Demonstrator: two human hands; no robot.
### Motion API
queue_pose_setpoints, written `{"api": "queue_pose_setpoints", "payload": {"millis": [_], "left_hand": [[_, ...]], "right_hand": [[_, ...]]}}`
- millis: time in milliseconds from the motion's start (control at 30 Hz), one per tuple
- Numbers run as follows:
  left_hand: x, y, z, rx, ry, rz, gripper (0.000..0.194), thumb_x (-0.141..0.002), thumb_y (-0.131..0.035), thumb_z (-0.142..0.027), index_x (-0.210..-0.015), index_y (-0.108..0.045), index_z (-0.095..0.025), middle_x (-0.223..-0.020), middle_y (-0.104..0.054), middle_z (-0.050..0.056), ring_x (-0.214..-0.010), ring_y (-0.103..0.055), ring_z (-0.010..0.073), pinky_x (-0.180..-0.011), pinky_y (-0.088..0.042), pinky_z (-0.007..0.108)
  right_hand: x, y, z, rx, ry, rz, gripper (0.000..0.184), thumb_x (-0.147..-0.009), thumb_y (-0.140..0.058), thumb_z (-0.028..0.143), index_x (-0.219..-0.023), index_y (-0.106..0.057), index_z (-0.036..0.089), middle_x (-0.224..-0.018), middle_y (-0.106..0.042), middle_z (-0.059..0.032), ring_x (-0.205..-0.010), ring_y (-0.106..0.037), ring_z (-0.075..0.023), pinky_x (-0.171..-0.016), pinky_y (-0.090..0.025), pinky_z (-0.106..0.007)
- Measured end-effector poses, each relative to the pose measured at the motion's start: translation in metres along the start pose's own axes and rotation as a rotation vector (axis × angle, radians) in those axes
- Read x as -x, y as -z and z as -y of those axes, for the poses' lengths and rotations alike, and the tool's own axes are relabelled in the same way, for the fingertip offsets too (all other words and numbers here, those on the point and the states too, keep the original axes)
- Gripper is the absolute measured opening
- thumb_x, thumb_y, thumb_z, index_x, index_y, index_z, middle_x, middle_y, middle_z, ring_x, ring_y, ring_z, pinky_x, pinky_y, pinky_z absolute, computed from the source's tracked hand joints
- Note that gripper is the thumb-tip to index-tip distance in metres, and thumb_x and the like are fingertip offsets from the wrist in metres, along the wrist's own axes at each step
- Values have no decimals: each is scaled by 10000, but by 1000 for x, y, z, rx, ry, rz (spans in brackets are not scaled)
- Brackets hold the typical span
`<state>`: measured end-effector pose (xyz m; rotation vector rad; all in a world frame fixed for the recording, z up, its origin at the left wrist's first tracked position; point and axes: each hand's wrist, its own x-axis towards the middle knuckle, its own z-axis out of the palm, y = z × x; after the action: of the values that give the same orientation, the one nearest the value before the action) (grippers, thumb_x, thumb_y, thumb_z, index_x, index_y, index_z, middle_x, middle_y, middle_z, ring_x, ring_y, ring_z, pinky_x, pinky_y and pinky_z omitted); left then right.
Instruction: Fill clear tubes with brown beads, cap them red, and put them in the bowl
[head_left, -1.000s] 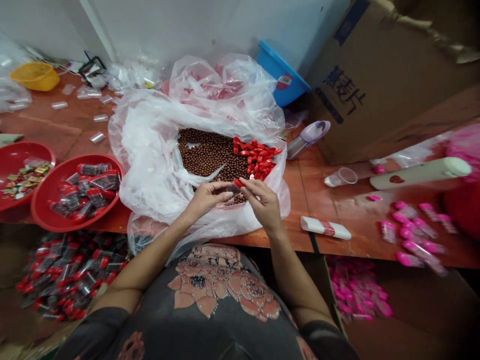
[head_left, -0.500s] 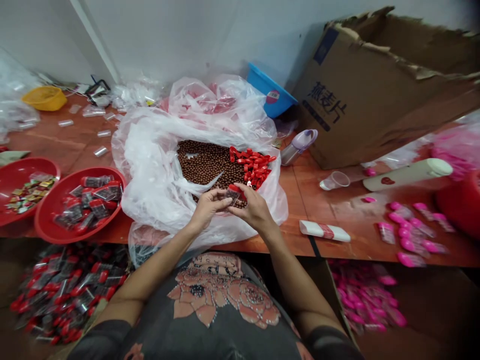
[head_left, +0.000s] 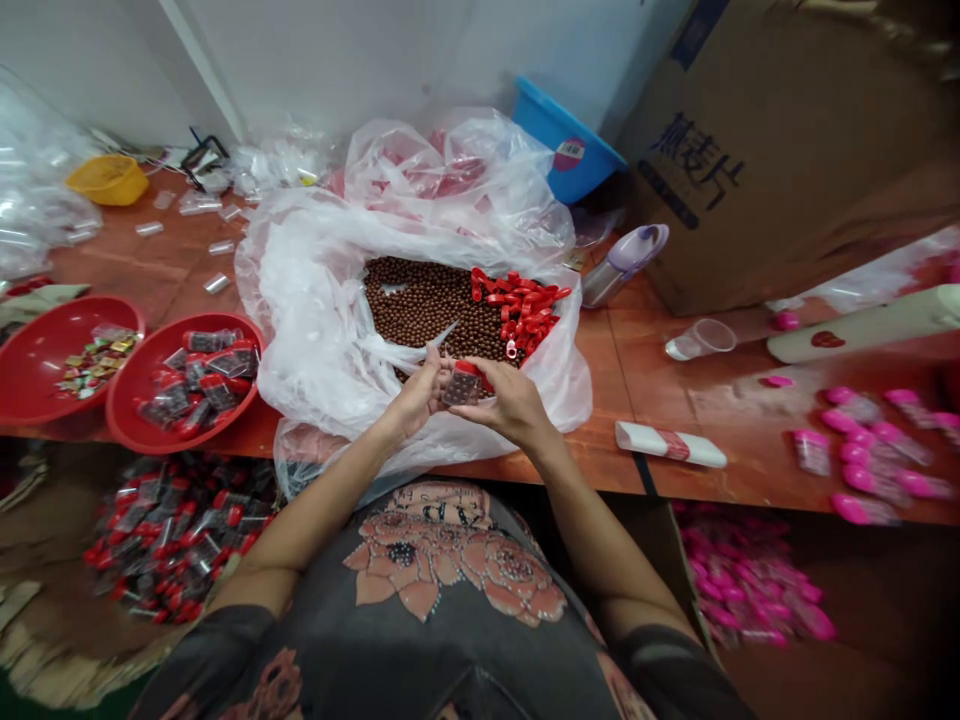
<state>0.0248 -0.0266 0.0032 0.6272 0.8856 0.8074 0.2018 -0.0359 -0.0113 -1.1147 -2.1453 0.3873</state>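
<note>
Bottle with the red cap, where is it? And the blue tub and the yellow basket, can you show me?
Bottle with the red cap (head_left: 461,391), head view, on its clear body.
Blue plastic tub (head_left: 561,135), head view, on its outer wall.
Yellow basket (head_left: 109,181), head view, on its side.

Clear bottle (head_left: 461,388), red cap (head_left: 468,368) (dark contents (head_left: 457,393) inside), tilted

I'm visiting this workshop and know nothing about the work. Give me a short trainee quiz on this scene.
1. True or false: the left hand and right hand together hold a red-capped clear container.
2. Which lies beside the red caps in the plastic bag? A) brown beads B) green leaves C) coins
3. Fill in: the containers at far right have ____ caps.

Key: 1 true; 2 A; 3 pink.
</note>
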Motion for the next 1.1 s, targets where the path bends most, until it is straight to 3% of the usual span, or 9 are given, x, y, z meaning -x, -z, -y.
{"api": "queue_pose_setpoints", "payload": {"millis": [200,433,600,733,867,1100], "left_hand": [[0,-13,8,66,-119,-198,402,-878,-602,-534,-1058,-576,-176,-712,-637,-14,-570,-605,119,-529,-485,219],[1,-11,11,88,-149,-106,460,-903,-457,-456,-1251,-541,-167,-567,-539,-35,-446,-497,114,-458,-410,224],[-1,-8,15,141,-144,-48,496,-910,-393,-454,-1284,-526,-157,-553,-535,-26,-423,-476,119,-444,-397,228],[-4,-6,15,142,-166,-80,499,-929,-401,-543,-1221,-546,-165,-573,-551,-23,-429,-497,116,-435,-398,218],[-5,-7,13,88,-176,-120,657,-886,-417,-719,-1212,-543,-163,-557,-535,-34,-411,-495,105,-412,-388,206],[-6,-14,8,48,-226,-167,768,-806,-430,-806,-1209,-548,-163,-555,-527,-44,-406,-483,84,-414,-397,189]], "right_hand": [[-3,-11,10,7,33,12,663,-837,-697,456,-1389,-442,191,-1285,-641,-159,-1115,-636,-308,-916,-521,-474],[-7,-9,17,110,167,-22,528,-829,-692,476,-1210,-542,144,-1129,-676,-182,-1025,-637,-321,-878,-531,-463],[-8,-12,16,91,131,21,504,-832,-677,502,-1197,-554,178,-1131,-678,-165,-1036,-643,-322,-877,-540,-470],[-9,-13,13,63,100,31,529,-810,-697,525,-1203,-565,198,-1144,-684,-156,-1057,-649,-325,-907,-539,-482],[-7,-16,15,29,63,-3,575,-814,-709,500,-1268,-552,186,-1150,-695,-161,-1059,-665,-317,-914,-547,-469],[-6,-20,17,-25,-17,-12,664,-823,-721,456,-1388,-496,190,-1238,-686,-163,-1055,-695,-292,-903,-568,-430]]}}
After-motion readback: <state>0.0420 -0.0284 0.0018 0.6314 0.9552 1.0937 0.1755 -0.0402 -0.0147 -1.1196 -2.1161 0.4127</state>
